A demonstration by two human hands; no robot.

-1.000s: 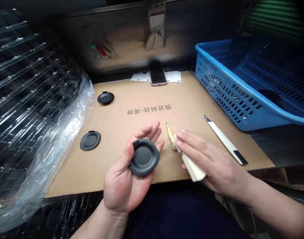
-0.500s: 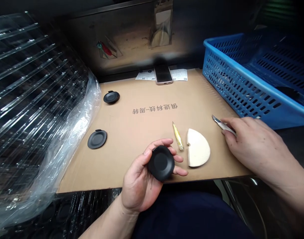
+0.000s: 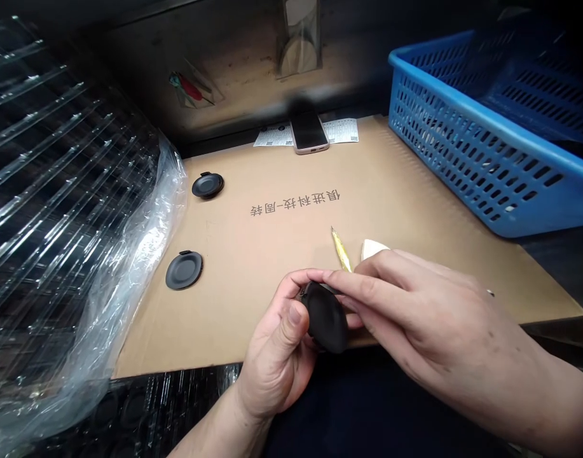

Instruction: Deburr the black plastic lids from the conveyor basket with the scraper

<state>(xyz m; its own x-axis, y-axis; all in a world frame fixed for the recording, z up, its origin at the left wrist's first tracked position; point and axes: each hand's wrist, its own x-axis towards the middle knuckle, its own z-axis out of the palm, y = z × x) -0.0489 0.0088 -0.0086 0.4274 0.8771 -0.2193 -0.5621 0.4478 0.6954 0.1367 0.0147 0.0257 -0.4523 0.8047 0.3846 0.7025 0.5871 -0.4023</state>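
In my left hand (image 3: 276, 356) I grip a round black plastic cap (image 3: 327, 318) by its edge, turned partly on its side. My right hand (image 3: 415, 305) has its fingertips against the cap's upper edge. It is closed on the craft knife, which is mostly hidden; its blade seems to be at the cap's rim. Under the right hand a cream-white half-disc pad (image 3: 373, 248) peeks out. A thin yellow-wrapped pointed tool (image 3: 341, 250) lies just beyond the fingers.
Another black cap (image 3: 184, 270) lies at the left of the cardboard sheet (image 3: 253, 254), with a small stack of black caps (image 3: 208, 184) farther back. A phone (image 3: 309, 133) rests on paper at the rear. A blue basket (image 3: 463, 140) stands right; plastic-wrapped trays (image 3: 57, 191) rise left.
My right hand has moved left with the craft knife, from the open cardboard to the cap. My left hand has tilted the cap from face-up onto its side, thumb now on it.
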